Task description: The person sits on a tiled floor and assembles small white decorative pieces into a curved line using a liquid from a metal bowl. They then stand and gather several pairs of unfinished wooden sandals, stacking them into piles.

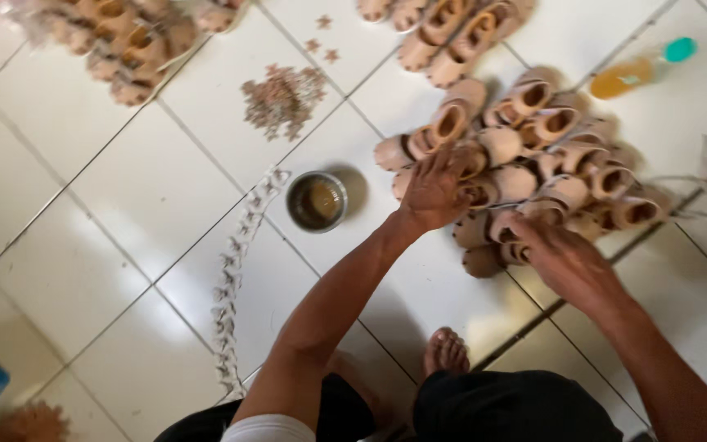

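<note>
A pile of small tan sandals (533, 155) lies on the white tiled floor (124, 188) in front of me. My left hand (435, 190) rests on the pile's near left side, fingers curled over one sandal. My right hand (562, 258) reaches into the pile's front edge, fingers on a sandal there. Whether either hand truly grips a sandal is unclear.
A small metal bowl (317, 201) with brownish liquid stands left of the pile. A heap of small tan cutouts (284, 100) and a curved row of pale pieces (235, 270) lie nearby. More sandals (128, 41) sit far left and at the top (443, 33). An orange bottle (640, 72) lies at right.
</note>
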Motion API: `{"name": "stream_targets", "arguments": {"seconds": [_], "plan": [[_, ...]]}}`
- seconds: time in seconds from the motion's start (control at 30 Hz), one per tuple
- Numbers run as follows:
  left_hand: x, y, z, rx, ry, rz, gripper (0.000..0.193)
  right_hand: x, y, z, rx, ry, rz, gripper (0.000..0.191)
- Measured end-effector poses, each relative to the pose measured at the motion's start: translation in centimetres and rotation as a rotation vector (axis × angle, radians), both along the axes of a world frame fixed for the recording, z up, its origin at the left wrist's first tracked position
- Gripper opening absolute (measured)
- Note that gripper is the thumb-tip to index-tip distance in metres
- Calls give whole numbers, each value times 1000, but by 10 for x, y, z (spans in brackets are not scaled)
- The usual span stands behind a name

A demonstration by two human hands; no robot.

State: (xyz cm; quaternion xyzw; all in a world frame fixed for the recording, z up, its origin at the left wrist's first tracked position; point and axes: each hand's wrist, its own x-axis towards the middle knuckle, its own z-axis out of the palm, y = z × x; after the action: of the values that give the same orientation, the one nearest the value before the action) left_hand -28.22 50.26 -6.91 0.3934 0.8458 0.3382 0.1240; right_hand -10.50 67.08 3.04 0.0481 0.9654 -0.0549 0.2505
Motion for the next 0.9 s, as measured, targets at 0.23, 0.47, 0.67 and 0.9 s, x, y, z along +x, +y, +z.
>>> {"name": "stream_targets", "arguments": {"seconds": [0.23,0.47,0.67,0.9], "plan": [[-67,-134,40,-80,102,18,45,-62,-6,7,-337,529,23,68],[26,-339,95,-3,270,520,37,-90,-121,92,-180,657,551,64],[174,-395,101,-173,-41,745,42,-20,-180,177,-279,819,852,67],[206,-356,79,-59,-57,712,41,31,-47,129,-360,881,634,47]]}}
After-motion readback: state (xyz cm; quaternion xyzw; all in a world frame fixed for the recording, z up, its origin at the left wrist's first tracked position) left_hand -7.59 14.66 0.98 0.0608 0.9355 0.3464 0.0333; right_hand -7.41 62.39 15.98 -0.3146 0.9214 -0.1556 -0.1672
